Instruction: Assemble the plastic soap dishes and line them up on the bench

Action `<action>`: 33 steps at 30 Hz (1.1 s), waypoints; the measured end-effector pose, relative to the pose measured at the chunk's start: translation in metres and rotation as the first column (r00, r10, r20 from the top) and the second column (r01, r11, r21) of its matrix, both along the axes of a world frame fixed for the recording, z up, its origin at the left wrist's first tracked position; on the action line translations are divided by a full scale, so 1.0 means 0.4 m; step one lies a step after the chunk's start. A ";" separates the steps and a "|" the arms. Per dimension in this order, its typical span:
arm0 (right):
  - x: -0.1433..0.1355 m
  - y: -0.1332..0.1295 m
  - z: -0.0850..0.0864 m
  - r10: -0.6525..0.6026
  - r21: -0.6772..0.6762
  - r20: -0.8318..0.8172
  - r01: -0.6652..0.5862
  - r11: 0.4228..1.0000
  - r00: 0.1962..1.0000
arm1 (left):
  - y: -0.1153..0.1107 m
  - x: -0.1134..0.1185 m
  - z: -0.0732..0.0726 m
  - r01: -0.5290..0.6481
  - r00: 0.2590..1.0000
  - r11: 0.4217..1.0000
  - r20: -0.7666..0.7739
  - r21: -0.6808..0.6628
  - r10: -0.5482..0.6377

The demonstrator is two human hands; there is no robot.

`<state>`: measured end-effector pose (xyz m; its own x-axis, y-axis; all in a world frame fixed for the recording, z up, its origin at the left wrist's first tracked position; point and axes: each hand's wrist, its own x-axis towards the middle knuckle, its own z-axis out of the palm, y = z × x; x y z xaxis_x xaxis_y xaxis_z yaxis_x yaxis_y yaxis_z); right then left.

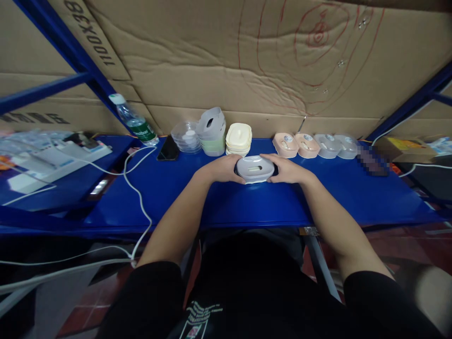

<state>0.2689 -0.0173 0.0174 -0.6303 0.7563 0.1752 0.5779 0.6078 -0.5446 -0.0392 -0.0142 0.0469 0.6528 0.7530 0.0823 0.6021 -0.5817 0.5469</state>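
Observation:
A grey oval container [254, 168] with a slot in its top is held between my two hands, low over the blue table. My left hand [228, 168] wraps round its left side, and my right hand [286, 169] grips the right side. Behind it stands a stack of cream lids [239, 137]. Left of those are stacked grey and green containers [213, 132] and clear bowls [187, 136]. To the right, two pink containers [285, 144] and two grey ones [327, 145] sit in a row.
A black phone [168, 149] and a green-labelled water bottle [139, 126] are at the left back. White cables [138, 188] cross the left side of the blue table [247, 207]. Cardboard [197, 61] walls off the back, between blue frame posts.

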 end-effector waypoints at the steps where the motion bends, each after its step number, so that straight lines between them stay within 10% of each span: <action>1: 0.002 0.001 -0.001 0.002 -0.003 0.001 -0.002 1.000 1.000 | -0.001 0.000 0.001 -0.011 1.000 1.000 -0.023 0.004 0.012; 26: -0.003 -0.004 -0.010 -0.019 -0.011 0.033 0.020 1.000 0.999 | 0.029 -0.047 -0.008 -0.151 0.983 0.988 -0.100 0.029 0.153; 29: -0.001 0.000 -0.015 -0.006 0.011 0.041 0.005 1.000 0.999 | 0.030 -0.056 0.012 -0.341 0.939 0.931 0.091 0.132 0.331; 33: 0.004 0.004 -0.022 -0.007 0.020 0.051 0.006 1.000 0.999 | 0.041 -0.069 0.021 -0.643 0.757 0.712 0.372 0.281 0.537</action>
